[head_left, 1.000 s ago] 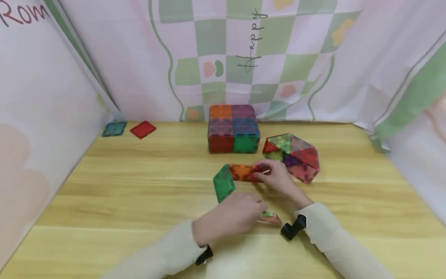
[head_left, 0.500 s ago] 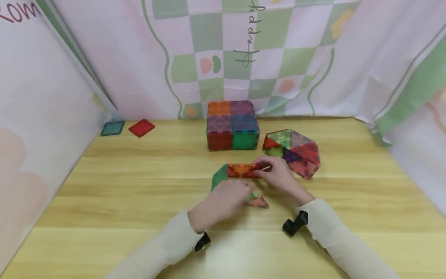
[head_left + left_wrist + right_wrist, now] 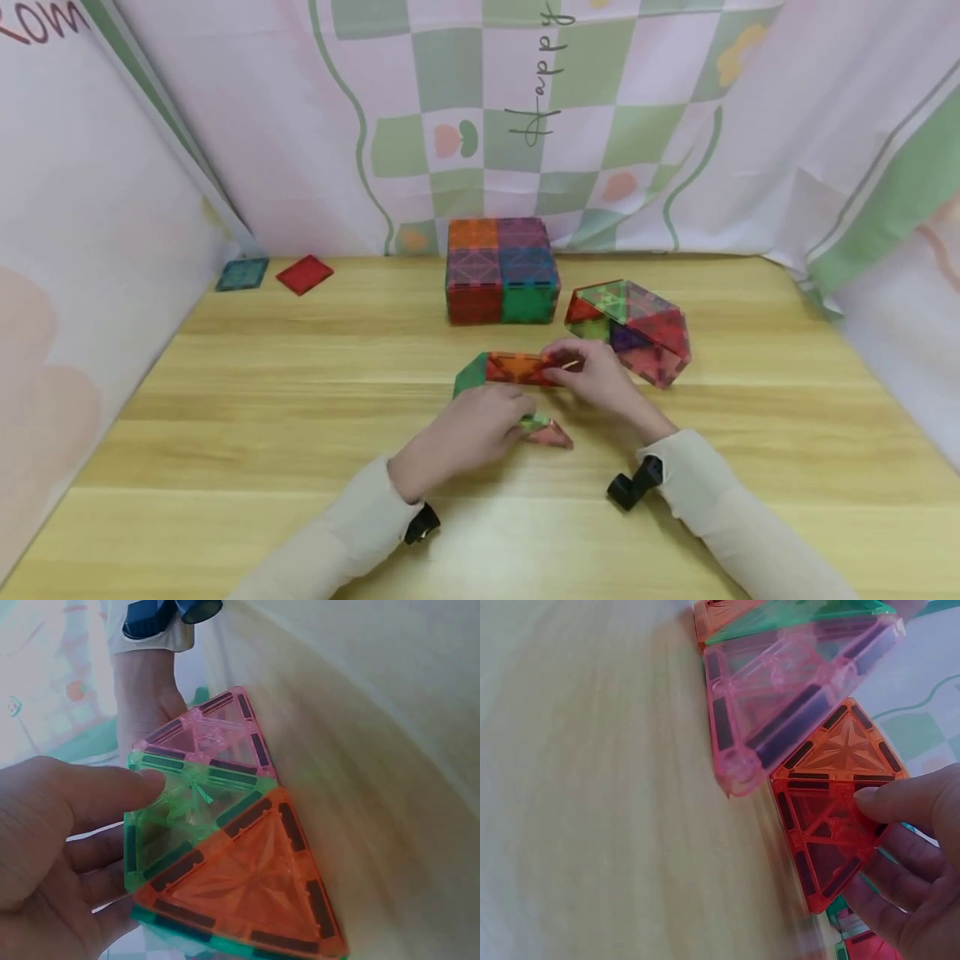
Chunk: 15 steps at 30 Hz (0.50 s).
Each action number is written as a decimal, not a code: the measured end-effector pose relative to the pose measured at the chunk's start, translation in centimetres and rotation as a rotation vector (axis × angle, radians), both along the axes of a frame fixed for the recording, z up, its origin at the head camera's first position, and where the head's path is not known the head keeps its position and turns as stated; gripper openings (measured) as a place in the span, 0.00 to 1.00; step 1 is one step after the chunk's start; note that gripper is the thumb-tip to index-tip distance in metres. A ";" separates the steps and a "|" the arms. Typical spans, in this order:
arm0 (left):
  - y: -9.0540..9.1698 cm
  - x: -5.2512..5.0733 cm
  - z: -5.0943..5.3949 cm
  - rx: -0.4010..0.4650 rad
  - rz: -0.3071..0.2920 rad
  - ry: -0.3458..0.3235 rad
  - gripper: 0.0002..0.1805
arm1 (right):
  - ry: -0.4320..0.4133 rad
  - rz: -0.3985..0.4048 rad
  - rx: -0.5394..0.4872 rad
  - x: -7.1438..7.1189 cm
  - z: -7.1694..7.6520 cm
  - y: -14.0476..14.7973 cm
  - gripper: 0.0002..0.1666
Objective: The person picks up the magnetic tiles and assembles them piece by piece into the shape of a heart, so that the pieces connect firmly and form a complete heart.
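My left hand (image 3: 476,425) pinches a clear green triangular magnetic tile (image 3: 180,802), thumb on its face and fingers behind. A pink triangle (image 3: 217,735) and an orange triangle (image 3: 255,877) adjoin it in one strip standing on edge. Across from it, my right hand (image 3: 596,379) grips a red triangular magnetic tile (image 3: 821,825) by thumb and fingers. An orange triangle (image 3: 847,746) joins that red one, forming the far strip. At its left end angles a green tile (image 3: 470,377), partly hidden by my left hand. Whether the near strip touches this tile cannot be told.
Behind stands a box built of coloured tiles (image 3: 501,271). A many-sided tile build (image 3: 630,329) sits just beyond my right hand. Flat at the back left lie a teal tile (image 3: 242,274) and a red tile (image 3: 304,275). A printed curtain (image 3: 442,75) borders the table.
My left hand has moved away from me and to the left, bringing the near strip closer to the green tile and far strip. My right hand keeps its grip almost unmoved.
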<state>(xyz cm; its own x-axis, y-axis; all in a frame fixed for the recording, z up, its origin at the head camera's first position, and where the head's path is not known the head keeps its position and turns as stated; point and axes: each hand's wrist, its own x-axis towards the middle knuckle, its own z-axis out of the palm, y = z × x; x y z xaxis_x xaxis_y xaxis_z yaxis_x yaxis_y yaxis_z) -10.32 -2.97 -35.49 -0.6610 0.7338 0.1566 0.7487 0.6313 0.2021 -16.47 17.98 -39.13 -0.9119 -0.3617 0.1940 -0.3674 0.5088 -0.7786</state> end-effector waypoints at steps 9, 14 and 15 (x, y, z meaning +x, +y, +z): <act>-4.2 -1.8 0.9 0.222 0.051 0.011 0.14 | -0.009 -0.012 0.007 0.1 0.0 0.0 0.11; -9.9 -5.5 1.2 0.254 0.299 -0.095 0.20 | -0.010 -0.013 0.003 0.1 -0.2 -0.1 0.11; -11.3 -6.4 1.1 0.252 0.344 -0.103 0.21 | -0.012 -0.010 -0.001 0.1 -0.2 -0.1 0.11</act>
<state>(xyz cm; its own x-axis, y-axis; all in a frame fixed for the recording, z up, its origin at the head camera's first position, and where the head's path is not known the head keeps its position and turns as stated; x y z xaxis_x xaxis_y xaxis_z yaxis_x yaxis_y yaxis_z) -16.72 -14.25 -34.35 -0.8818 0.4157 0.2228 0.4714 0.7617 0.4444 -16.35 17.86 -39.37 -0.9177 -0.3523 0.1833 -0.3529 0.5114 -0.7835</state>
